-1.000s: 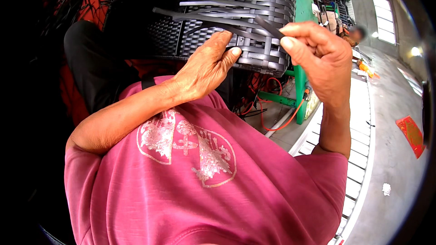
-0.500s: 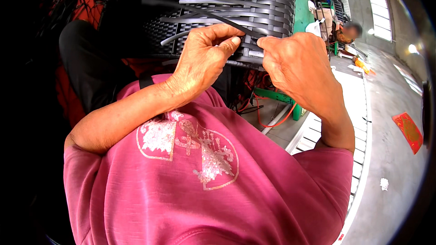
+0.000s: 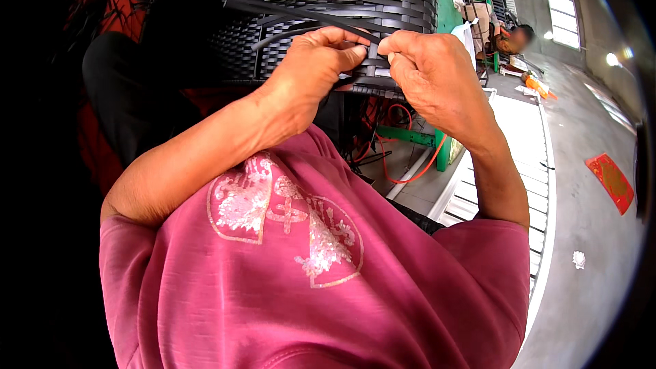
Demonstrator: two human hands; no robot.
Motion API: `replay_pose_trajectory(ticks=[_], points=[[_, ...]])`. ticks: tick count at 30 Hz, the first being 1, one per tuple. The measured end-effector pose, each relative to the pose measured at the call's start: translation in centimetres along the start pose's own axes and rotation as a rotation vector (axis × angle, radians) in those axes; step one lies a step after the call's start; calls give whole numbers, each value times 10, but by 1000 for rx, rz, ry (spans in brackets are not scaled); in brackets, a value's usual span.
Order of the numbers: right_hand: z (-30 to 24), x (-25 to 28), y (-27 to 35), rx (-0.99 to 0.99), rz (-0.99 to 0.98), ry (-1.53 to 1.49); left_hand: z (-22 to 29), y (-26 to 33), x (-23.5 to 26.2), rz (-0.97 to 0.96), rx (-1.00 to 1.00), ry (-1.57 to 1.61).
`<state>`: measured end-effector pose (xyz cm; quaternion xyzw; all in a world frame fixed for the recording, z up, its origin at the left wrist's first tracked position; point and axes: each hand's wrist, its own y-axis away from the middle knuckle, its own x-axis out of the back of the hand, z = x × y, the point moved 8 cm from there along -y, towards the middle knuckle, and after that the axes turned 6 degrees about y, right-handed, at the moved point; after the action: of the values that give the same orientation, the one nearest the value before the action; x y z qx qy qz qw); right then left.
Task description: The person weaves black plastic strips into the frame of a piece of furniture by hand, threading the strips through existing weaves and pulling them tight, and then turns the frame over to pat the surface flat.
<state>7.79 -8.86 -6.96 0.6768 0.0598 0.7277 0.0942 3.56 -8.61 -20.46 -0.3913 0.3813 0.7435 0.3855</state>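
A dark woven wicker panel (image 3: 415, 8) lies across the top of the view, with several loose flat strips sticking out to its left. One long dark plastic strip (image 3: 287, 10) slants down to the weave between my hands. At the panel's near edge, my left hand (image 3: 311, 65) bends its thumb and forefinger in a pinch on the strip. Just right of it my right hand (image 3: 441, 78) presses thumb and forefinger together at the strip's lower end. Both fingertips partly hide the spot being gripped.
Under the panel stand a green metal leg (image 3: 444, 150) and an orange cable (image 3: 417, 179). A white slatted frame (image 3: 536, 184) lies to the right, beside a red sheet (image 3: 610, 181) on the grey floor. Another person (image 3: 509, 41) is far off at upper right.
My right thumb has come into view against the forefinger, and both hands sit slightly higher in the picture. The view has shifted a little; the long strip still runs to my fingers.
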Motion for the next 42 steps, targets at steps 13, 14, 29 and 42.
replay_pose_trajectory(ticks=[13,14,29,42], points=[[-17,-8,9,91,78,245,11,-9,-1,27,35,-157],[-17,-8,10,94,82,250,11,-10,-5,-24,37,-179],[-11,3,43,194,608,59,8,-6,5,-27,122,-105],[-3,-17,79,395,827,133,97,19,117,279,-267,-634]])
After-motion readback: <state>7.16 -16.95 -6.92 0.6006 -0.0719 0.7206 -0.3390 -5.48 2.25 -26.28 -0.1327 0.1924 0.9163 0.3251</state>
